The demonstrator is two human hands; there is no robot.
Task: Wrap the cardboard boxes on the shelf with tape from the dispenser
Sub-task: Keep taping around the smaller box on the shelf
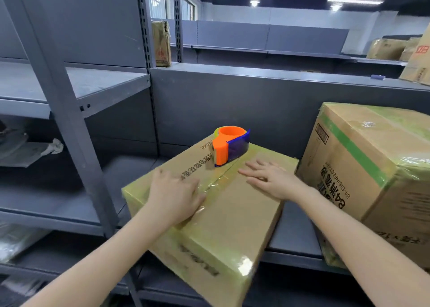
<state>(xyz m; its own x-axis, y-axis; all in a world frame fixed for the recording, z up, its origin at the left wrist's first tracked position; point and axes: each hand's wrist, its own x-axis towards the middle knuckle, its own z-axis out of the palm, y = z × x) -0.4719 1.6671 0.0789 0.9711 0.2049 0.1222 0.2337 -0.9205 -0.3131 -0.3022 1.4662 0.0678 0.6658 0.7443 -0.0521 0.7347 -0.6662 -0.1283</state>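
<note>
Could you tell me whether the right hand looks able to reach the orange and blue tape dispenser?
Probably yes: the right hand lies open and empty on the tape-wrapped cardboard box, and the orange and blue plastic tape dispenser stands just beyond its fingertips, nothing between.

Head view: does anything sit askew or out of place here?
Yes. The cardboard box under the left hand and right hand is turned at an angle to the shelf, its near corner jutting past the front edge. The tape dispenser lies loose on top and might slide off.
</note>
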